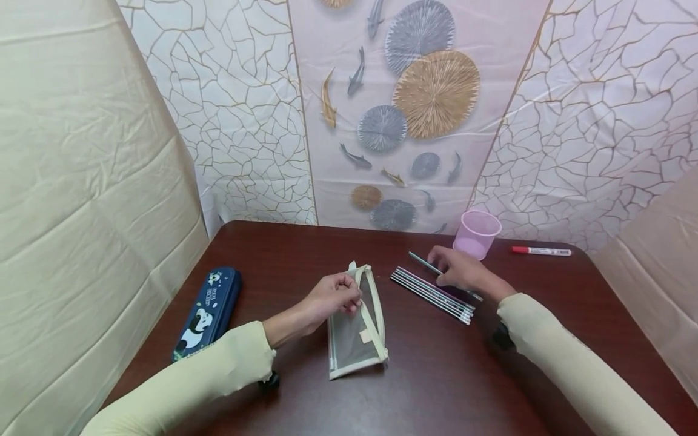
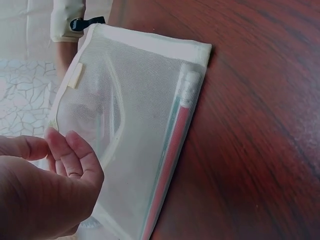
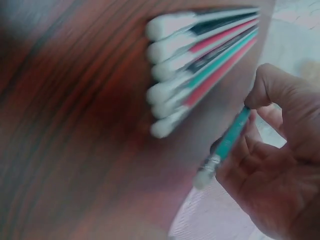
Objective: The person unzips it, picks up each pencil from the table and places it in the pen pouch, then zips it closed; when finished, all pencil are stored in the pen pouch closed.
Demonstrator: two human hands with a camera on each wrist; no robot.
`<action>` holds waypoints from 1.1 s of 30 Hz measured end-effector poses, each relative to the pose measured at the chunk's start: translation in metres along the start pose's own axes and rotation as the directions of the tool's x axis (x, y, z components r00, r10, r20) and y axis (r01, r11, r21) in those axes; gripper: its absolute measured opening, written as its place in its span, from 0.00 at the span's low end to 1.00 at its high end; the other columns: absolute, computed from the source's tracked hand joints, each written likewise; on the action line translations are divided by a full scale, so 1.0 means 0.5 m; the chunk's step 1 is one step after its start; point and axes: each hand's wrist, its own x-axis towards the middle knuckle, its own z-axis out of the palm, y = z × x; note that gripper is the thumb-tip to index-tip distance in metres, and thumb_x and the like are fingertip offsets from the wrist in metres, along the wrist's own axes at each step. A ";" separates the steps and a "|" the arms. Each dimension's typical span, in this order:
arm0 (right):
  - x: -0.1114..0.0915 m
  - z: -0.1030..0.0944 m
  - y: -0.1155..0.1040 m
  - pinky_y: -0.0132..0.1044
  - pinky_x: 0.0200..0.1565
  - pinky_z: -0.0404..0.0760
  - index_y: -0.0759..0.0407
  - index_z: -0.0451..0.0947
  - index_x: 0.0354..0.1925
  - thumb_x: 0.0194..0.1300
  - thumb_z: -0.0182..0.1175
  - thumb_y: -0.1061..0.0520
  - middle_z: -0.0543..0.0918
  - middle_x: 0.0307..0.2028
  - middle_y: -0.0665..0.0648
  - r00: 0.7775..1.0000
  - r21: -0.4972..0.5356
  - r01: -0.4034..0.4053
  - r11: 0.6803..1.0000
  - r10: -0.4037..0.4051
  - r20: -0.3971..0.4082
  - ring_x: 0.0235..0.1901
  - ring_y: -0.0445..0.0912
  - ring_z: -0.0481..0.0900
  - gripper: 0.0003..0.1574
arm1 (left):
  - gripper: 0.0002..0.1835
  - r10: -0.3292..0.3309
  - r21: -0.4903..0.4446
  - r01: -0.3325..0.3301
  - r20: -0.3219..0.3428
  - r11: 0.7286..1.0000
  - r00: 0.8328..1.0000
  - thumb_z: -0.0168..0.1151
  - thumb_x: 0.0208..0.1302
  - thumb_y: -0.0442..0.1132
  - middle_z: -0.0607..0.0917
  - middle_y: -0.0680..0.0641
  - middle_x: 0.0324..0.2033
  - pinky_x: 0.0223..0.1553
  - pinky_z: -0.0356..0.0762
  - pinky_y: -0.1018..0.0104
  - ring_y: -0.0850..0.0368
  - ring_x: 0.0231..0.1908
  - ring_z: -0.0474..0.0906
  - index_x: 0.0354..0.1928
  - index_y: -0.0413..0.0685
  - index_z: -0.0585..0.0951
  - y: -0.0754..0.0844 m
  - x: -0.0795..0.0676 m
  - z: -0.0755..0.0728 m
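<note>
My left hand pinches the opening edge of a see-through mesh zip pouch with cream trim, in the middle of the table. In the left wrist view, a red pencil and a teal one lie inside along the pouch's side. With thumb and fingers, my right hand grips a teal pencil, its white eraser end pointing toward me. Beside that hand, several pencils with black, red and green bodies lie side by side on the table, erasers at the near end.
A dark blue pencil case with a panda picture lies at the left. Behind my right hand stands a pink cup. A red-capped white marker lies at the back right of the brown table. Fabric walls surround the table.
</note>
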 end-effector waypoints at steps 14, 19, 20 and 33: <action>-0.035 -0.038 -0.188 0.32 0.38 0.84 0.65 0.71 0.61 0.52 0.65 0.74 0.81 0.38 0.62 0.982 0.421 0.190 0.887 -0.166 -0.095 0.34 0.44 0.82 0.36 | 0.03 0.003 -0.009 -0.003 -0.002 1.000 1.000 0.59 0.69 0.32 0.85 0.50 0.32 0.38 0.85 0.70 0.62 0.30 0.81 0.41 0.40 0.76 0.004 0.005 0.008; -0.041 -0.020 -0.220 0.35 0.34 0.85 0.69 0.65 0.64 0.56 0.59 0.79 0.80 0.36 0.59 0.976 0.642 0.211 0.737 -0.188 -0.106 0.30 0.42 0.83 0.37 | 0.03 0.007 -0.007 -0.007 -0.001 1.000 1.000 0.59 0.70 0.31 0.85 0.50 0.32 0.38 0.85 0.70 0.62 0.30 0.81 0.41 0.40 0.76 0.003 0.006 0.009; -0.042 -0.014 -0.226 0.37 0.33 0.87 0.68 0.64 0.64 0.57 0.59 0.79 0.80 0.36 0.59 0.979 0.693 0.199 0.693 -0.176 -0.105 0.29 0.42 0.84 0.37 | 0.03 0.007 -0.008 -0.007 0.000 1.000 1.000 0.59 0.70 0.32 0.85 0.50 0.33 0.38 0.85 0.70 0.62 0.30 0.81 0.41 0.39 0.76 0.003 0.006 0.009; -0.069 0.089 -0.288 0.50 0.42 0.92 0.63 0.56 0.69 0.67 0.58 0.73 0.77 0.45 0.63 0.987 0.902 -0.101 0.419 0.153 0.040 0.36 0.47 0.84 0.37 | 0.02 0.001 -0.019 -0.001 0.008 1.000 1.000 0.58 0.70 0.31 0.85 0.49 0.33 0.38 0.85 0.70 0.62 0.31 0.82 0.41 0.41 0.75 0.006 0.007 0.018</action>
